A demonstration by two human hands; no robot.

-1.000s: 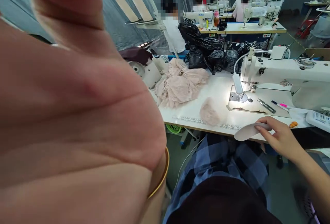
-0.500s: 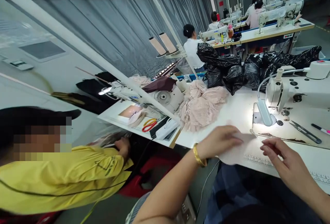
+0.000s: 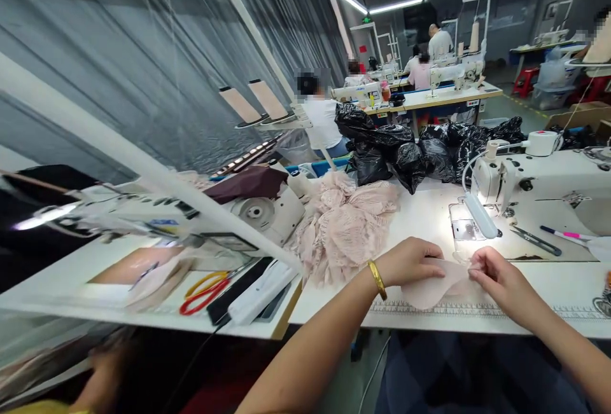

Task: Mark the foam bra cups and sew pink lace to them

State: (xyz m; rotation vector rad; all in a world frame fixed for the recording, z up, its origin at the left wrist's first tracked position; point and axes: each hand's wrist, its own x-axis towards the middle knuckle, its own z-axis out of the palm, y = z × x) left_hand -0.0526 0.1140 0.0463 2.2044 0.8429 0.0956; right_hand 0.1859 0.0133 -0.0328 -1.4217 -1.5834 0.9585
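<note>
A small, pale pink piece of thin fabric point(image 3: 426, 288) hangs between my two hands, just above the front of the white sewing table point(image 3: 329, 312). My left hand point(image 3: 414, 262), with a gold bracelet at its wrist, grips the fabric's upper left part between thumb and fingers. At the right end, the fingertips of my right hand point(image 3: 500, 282) are pinched together on the fabric's edge. Beneath the fabric, a printed measuring scale point(image 3: 510, 310) runs along the table's front. Behind my hands stands a white sewing machine point(image 3: 548, 179) with a lit lamp point(image 3: 481, 215) by its needle area.
Thread snips point(image 3: 537, 241) and a marker pen point(image 3: 563, 233) lie right of the needle area. Left of my hands is a heap of pink lacy fabric point(image 3: 346, 223), with black plastic bags point(image 3: 434, 153) behind. Red-and-yellow scissors point(image 3: 206, 293) lie on the neighbouring table; a co-worker's arm point(image 3: 102, 376) shows below.
My view has swung right, so the co-worker in yellow is mostly out of frame. My right hand, earlier apart from the fabric, now pinches its right edge; the left keeps its hold.
</note>
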